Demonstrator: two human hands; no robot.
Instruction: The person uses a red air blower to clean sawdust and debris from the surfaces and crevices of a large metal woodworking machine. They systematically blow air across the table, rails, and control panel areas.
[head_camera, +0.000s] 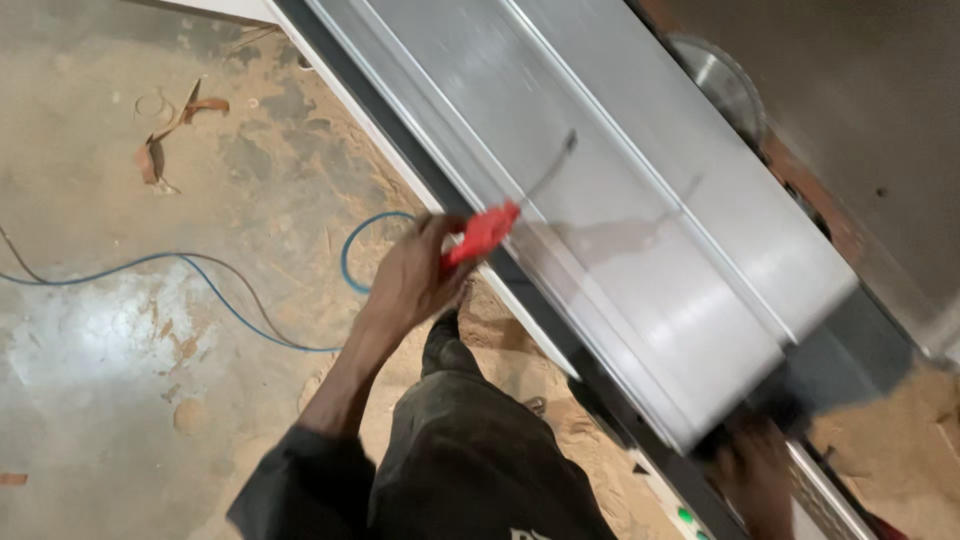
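Note:
My left hand (415, 275) is closed around the red handle of a screwdriver (483, 232). Its thin metal shaft points up and to the right over the long grey aluminium sliding table (640, 250) of a saw bench. My right hand (755, 465) is at the near end of that table, at the lower right. It is blurred and partly under the table's end, so its grip is unclear. My dark sleeve and trousers fill the bottom middle.
A round saw blade (725, 80) sticks up beyond the sliding table at the top right. A blue cable (200, 275) loops over the sawdust-covered concrete floor on the left. Curled wood strips (170, 130) lie at the upper left. Sawdust is heaped at the lower right.

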